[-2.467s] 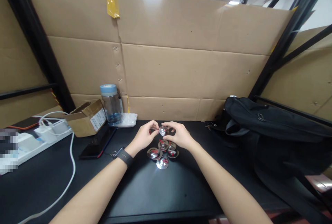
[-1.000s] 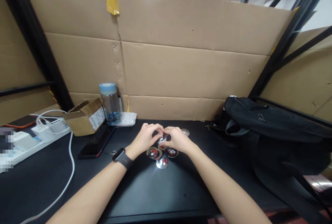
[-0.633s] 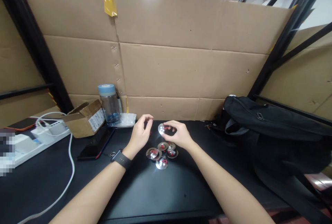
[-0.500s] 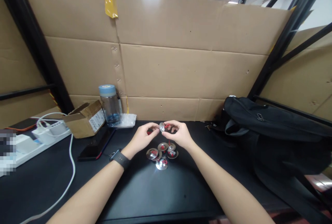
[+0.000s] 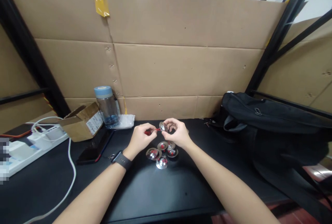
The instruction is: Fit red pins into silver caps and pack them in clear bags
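Observation:
My right hand [image 5: 177,132] grips a small metal finger cymbal [image 5: 162,126] between thumb and fingers, above the table. My left hand [image 5: 142,136] is closed in a pinch on a red cord [image 5: 157,129] that runs to the middle of that cymbal. More red shows inside the left fingers. Below both hands, several shiny finger cymbals [image 5: 162,162] with red cord at their centres lie in a loose cluster on the black table [image 5: 155,194]; some overlap. A dark watch [image 5: 121,160] is on my left wrist.
At left stand an open cardboard box [image 5: 81,122], a blue-lidded bottle [image 5: 106,108] and a white power strip [image 5: 33,151] with a cable. A dark phone [image 5: 94,148] lies nearby. A black backpack [image 5: 272,127] fills the right side. Cardboard [image 5: 168,61] walls the back.
The red cord, earlier on the right hand's side of the cymbal, now stretches from it to my left fingers, which have pinched it. The view has shifted slightly.

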The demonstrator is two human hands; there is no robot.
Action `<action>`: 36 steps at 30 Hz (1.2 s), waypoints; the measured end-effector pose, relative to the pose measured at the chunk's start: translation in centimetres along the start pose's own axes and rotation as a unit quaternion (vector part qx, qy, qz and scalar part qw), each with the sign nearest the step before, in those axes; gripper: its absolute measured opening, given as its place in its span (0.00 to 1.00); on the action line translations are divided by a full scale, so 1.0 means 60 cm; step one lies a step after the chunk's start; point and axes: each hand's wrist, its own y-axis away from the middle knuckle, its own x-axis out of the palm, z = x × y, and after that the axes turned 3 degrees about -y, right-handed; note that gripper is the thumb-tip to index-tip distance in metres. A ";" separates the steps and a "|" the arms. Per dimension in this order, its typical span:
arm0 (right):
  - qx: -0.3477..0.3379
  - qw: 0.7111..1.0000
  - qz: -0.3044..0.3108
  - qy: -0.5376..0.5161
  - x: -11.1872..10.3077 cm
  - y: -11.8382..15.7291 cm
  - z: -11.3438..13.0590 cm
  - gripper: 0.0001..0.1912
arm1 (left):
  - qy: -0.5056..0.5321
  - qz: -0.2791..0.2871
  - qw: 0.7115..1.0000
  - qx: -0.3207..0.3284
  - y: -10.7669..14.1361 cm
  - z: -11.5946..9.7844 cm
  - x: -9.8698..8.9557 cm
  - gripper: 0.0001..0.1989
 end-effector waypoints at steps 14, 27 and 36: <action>0.183 0.877 0.125 0.427 -0.157 -0.027 -0.086 0.17 | -0.344 0.070 0.935 -0.041 -0.009 0.069 -0.044 0.09; 0.191 0.881 0.148 0.407 -0.172 -0.027 -0.123 0.16 | -0.046 0.269 0.955 0.115 0.013 -0.008 0.020 0.10; 0.200 0.896 0.171 0.357 -0.179 -0.032 -0.127 0.14 | -0.077 0.245 0.962 0.091 0.017 0.003 0.034 0.08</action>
